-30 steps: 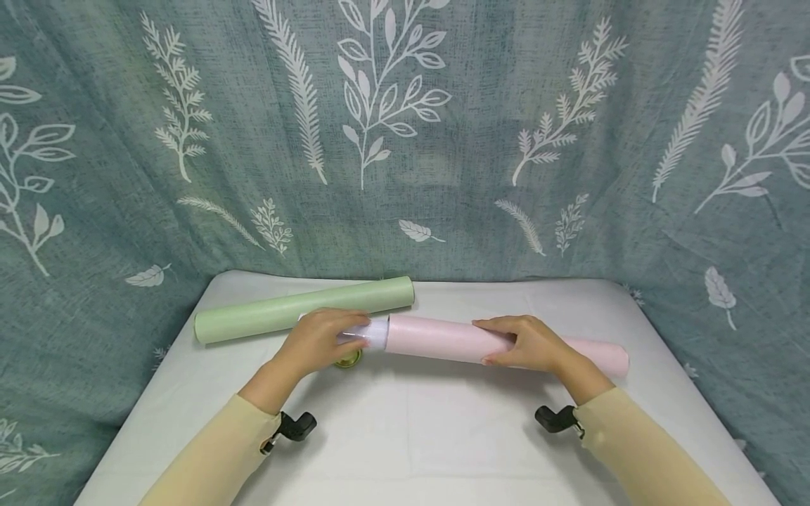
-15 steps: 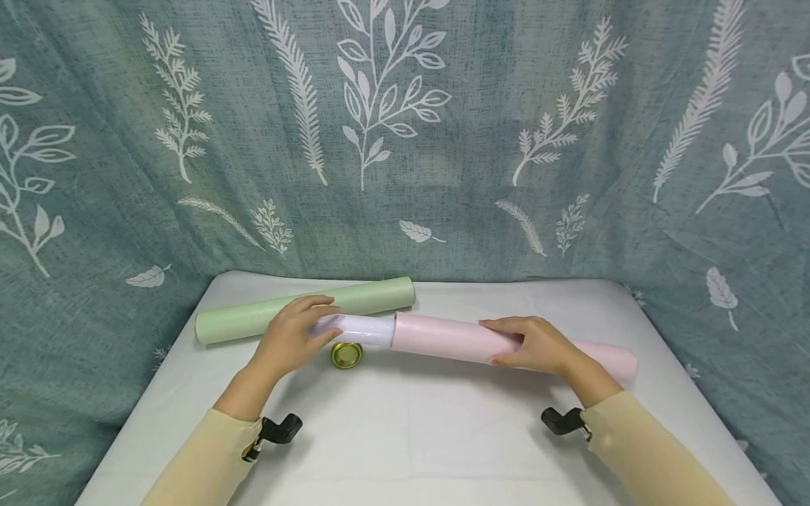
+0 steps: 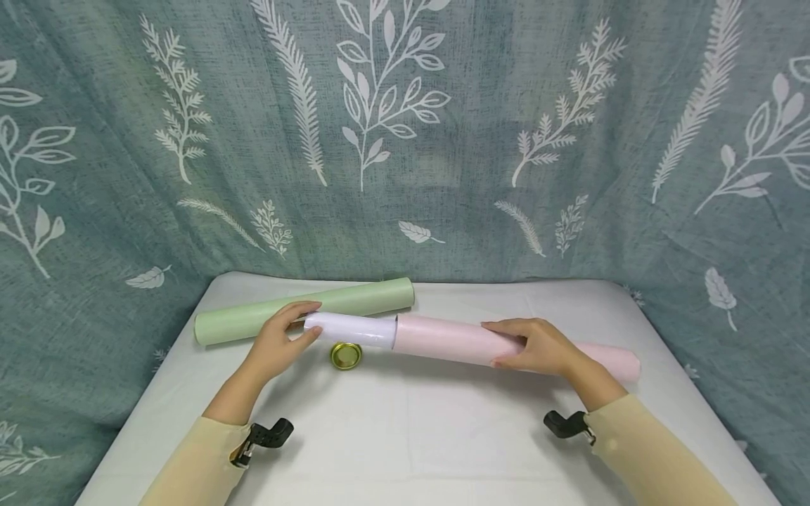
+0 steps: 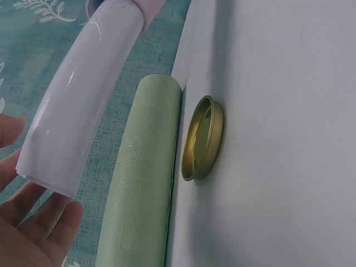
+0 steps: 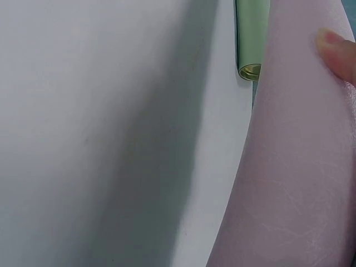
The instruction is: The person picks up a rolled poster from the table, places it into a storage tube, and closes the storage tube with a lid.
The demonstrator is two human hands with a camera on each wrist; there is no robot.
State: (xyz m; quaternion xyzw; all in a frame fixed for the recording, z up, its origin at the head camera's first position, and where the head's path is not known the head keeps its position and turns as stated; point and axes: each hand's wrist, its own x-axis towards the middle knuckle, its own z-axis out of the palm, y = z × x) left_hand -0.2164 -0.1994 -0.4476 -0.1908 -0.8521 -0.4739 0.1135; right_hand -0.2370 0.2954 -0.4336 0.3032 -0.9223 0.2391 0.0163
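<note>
My right hand (image 3: 534, 344) grips a long pink cardboard tube (image 3: 449, 339) from above, thumb on the near side and fingers on the far side. Its thumb shows against the tube in the right wrist view. A rolled glossy white sheet (image 3: 354, 329) sticks out of the tube's left mouth. At the roll's free end is my left hand (image 3: 278, 344), its fingers loosely spread around that end. In the left wrist view the fingertips (image 4: 69, 214) lie just beyond the roll's lower edge. The other end of the roll is hidden inside the tube.
A green tube (image 3: 253, 320) lies at the back left of the white-covered table (image 3: 411, 436), behind the left hand. A round gold lid (image 3: 346, 356) rests below the white roll. A patterned teal curtain (image 3: 468, 140) hangs behind the table.
My left hand has slid leftward along the white roll to its free end, uncovering the roll and the gold lid. The pink tube, still in my right hand, has shifted slightly right.
</note>
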